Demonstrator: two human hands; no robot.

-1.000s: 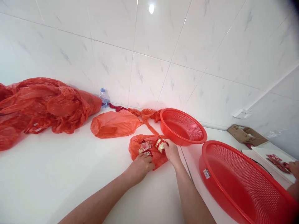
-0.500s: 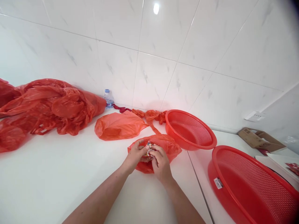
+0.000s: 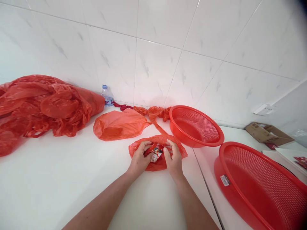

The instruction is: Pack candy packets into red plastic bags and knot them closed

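A red plastic bag [image 3: 181, 151] lies with its mouth open on the white table, and small printed packets [image 3: 156, 155], white, red and dark, show in it. At the bag's left side is my left hand [image 3: 141, 157], thumb and fingers apart, the thumb beside the white packet. My right hand [image 3: 174, 156] is at the right side of the mouth, its fingers spread and its thumb pointing toward the packets. Between the two hands the packets lie loose. The lower parts of some fingers are hidden inside the bag.
Behind lies another red bag [image 3: 120, 124]. A heap of red bags [image 3: 59, 105] is on the left, near a water bottle [image 3: 107, 95]. To the right stand a red mesh basket [image 3: 194, 126] and a larger red basket [image 3: 240, 179]. A cardboard box [image 3: 268, 134] sits farther back.
My hands have moved apart from the packets they were closed around, which now lie in the bag. The whole view has shifted slightly.
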